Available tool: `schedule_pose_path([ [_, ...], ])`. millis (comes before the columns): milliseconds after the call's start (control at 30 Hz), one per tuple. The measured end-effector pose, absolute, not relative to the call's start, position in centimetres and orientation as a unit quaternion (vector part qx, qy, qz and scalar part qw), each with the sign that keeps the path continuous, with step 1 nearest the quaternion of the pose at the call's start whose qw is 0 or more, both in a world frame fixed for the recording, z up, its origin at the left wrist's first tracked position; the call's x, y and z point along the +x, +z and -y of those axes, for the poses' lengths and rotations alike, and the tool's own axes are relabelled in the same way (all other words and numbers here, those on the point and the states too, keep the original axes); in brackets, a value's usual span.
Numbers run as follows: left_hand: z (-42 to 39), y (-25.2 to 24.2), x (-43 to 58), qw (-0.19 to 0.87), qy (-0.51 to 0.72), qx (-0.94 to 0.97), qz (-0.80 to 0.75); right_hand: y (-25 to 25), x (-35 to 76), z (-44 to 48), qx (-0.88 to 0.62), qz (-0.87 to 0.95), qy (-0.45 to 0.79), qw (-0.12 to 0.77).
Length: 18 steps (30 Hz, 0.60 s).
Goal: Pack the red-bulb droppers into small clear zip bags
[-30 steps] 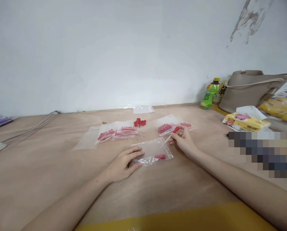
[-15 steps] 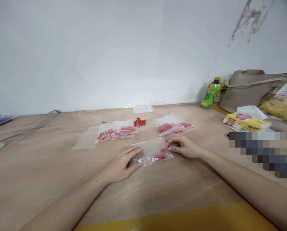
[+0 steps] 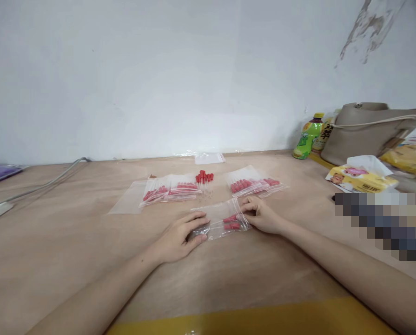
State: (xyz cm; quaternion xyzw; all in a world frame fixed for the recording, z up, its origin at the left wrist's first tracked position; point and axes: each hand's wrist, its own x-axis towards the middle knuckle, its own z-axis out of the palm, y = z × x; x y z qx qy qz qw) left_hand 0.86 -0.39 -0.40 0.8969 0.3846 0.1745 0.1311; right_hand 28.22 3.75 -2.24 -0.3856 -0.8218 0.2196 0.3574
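A clear zip bag (image 3: 217, 218) lies on the wooden table (image 3: 71, 246) in front of me, with two red-capped droppers (image 3: 230, 222) inside near its right end. My left hand (image 3: 180, 235) lies flat on the bag's left end, fingers spread, pinning it down. My right hand (image 3: 261, 215) rests at the bag's open right edge, its fingers curled and pinching that edge.
Behind lie filled bags of red droppers (image 3: 171, 190), a loose bunch of droppers (image 3: 204, 180), more filled bags (image 3: 253, 185) and an empty bag (image 3: 209, 158). At right stand a green bottle (image 3: 308, 135), a beige handbag (image 3: 368, 125) and a tissue pack (image 3: 361, 177). A grey cable (image 3: 43, 184) runs at left.
My right hand carried a red dropper from above the bag down to its opening. The dropper now lies inside beside the first one. My left hand stayed put.
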Motion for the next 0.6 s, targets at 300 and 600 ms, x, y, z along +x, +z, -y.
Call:
schedule_pose_path([
  [300, 0.3, -0.3, 0.9, 0.142, 0.19, 0.896, -0.376, 0.4, 27.7, -5.7, -0.489, 0.751, 0.183, 0.405],
  [600, 0.1, -0.6, 0.6, 0.145, 0.185, 0.904, -0.356, 1.0, 19.9, -12.4, -0.633, 0.714, 0.116, 0.276],
])
